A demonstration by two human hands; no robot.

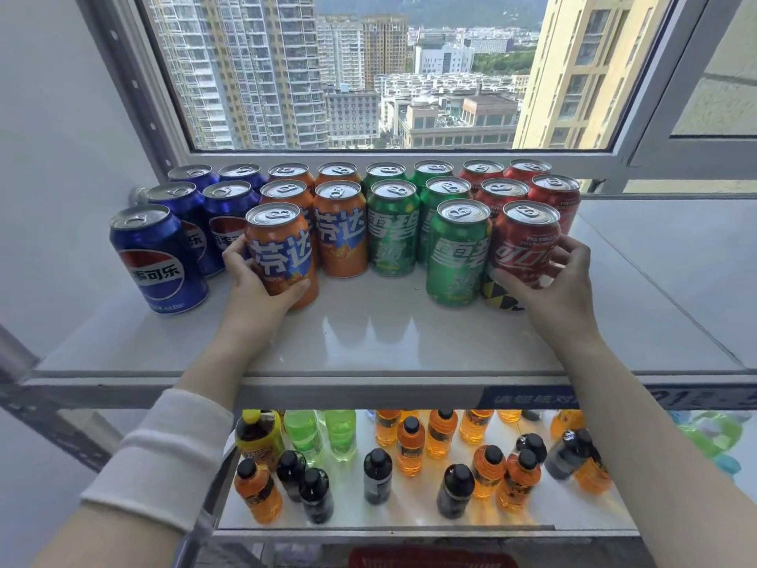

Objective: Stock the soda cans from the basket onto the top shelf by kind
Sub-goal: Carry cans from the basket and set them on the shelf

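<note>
Both hands are engaged: your L hand [250, 280] wraps the front orange can [282, 250] at mid-body, fingers on the far-left side, thumb low on the near face; your R hand [567, 274] grips the front red can [526, 241] from its right side, fingers curled round the wall. Both cans stand upright on the top shelf [389, 346], each at the head of its own colour column: blue cans [157, 260] far left, then orange, green cans [456, 256], red at right. The red can sits just beside the front green can; contact cannot be confirmed. Handling notes: tabs look unopened, so treat each can as full, i.e. fairly heavy for its size and rigid under normal grip. Walls are thin and glossy, so expect low friction and denting if squeezed hard. Grip at mid-body w/ thumb opposing fingers; avoid the rim and tab. Slide rather than lift when closing gaps, so neighbours don't topple. Basket is not identifiable in the head view. Bottles [409, 444] fill the shelf below.
</note>
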